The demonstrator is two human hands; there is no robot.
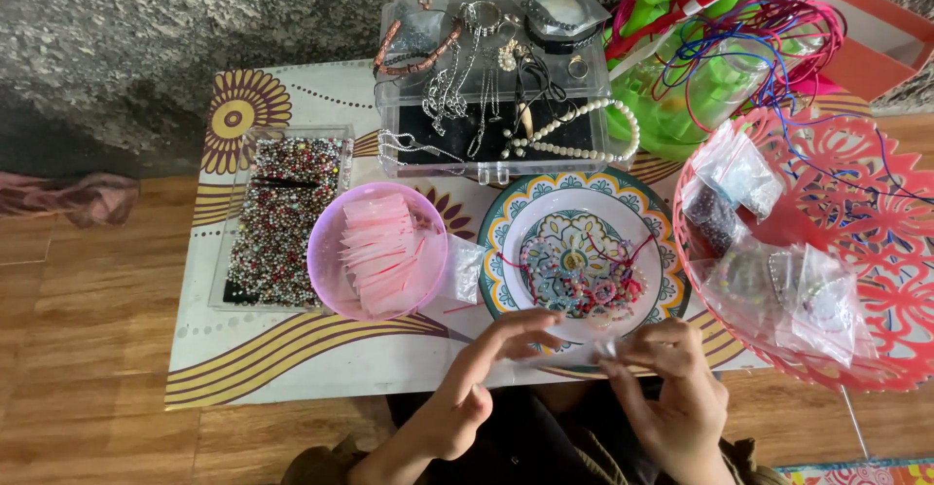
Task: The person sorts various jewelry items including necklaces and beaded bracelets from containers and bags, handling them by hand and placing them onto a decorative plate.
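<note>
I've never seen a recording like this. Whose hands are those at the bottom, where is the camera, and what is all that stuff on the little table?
There is no machine here: a person wears a camera on the head, so the one picture looks down at their own hands. The left hand and right hand meet at the near table edge, pinching something small and pale between the fingertips; it is too small to identify. On the patterned table lie a clear tray of tiny beads, a pink bowl of small pink packets, a decorated plate of beaded bracelets, a clear box of chains and necklaces and a red openwork basket with little plastic bags.
</note>
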